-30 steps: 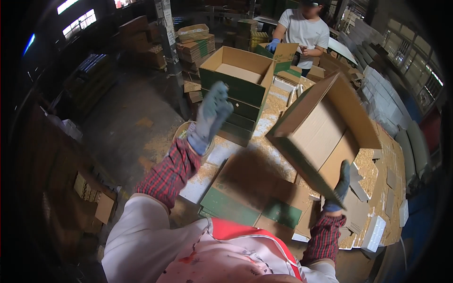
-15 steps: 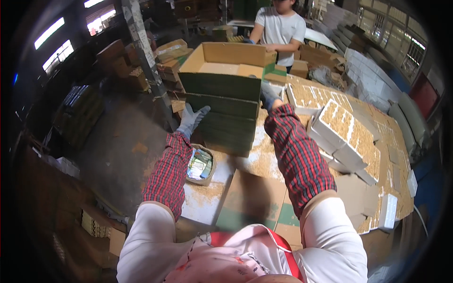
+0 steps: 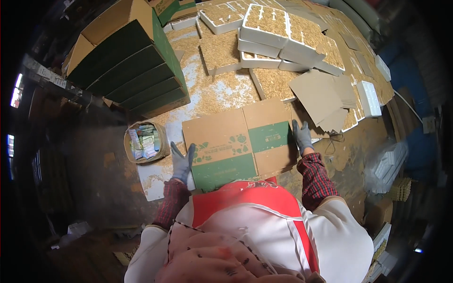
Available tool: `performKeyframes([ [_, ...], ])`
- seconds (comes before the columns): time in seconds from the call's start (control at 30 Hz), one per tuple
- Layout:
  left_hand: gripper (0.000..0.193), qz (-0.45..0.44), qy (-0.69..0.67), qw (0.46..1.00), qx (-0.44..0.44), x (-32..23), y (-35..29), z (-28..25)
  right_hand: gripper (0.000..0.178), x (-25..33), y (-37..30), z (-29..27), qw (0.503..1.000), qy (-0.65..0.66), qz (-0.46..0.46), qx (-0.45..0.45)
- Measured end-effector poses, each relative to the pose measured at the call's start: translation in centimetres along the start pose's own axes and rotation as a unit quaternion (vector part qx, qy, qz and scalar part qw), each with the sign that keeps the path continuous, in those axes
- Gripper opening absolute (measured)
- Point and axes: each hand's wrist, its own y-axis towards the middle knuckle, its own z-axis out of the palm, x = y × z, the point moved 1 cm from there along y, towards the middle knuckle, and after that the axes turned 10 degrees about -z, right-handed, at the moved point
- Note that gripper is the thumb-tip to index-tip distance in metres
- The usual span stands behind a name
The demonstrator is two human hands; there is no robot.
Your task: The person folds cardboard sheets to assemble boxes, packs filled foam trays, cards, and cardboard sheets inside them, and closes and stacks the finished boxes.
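A flattened cardboard carton [image 3: 222,134], brown with green panels and printed leaf shapes, lies on the table in front of me. At its left edge is my left hand [image 3: 181,162] in a grey glove, thumb and fingers spread apart. My right hand [image 3: 303,136], gloved too, is beside the carton's right edge with its fingers apart. Neither hand is closed round the cardboard. At the upper left stands a tall stack of dark green cartons [image 3: 137,66], the top one open. Close to my left hand sits a round container [image 3: 163,144] filled with small colourful packets.
White foam trays [image 3: 264,40] filled with brown flaky material are stacked at the far side. Loose cardboard sheets [image 3: 314,92] lie right of the carton. A white foam block [image 3: 369,99] stands by the table's right edge. Wrapped white trays [image 3: 387,165] are farther right.
Both hands have left the green carton stack and come back to the flat carton's edges. My view has turned down and right; the co-worker is out of view.
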Motion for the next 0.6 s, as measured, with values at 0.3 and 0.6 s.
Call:
performKeyframes([
  [0.3, 0.067, -0.127, -0.279, 0.938, 0.163, -2.2, -4.6, 0.4, 0.054, 2.0, -1.1, -2.4, 0.941, 0.288, -0.156, 0.080],
  [0.6, 0.064, -0.038, -0.170, 0.841, 0.513, -15.1, -9.4, -1.3, 0.067, 12.8, 4.2, -6.0, 0.827, 0.465, -0.310, 0.056],
])
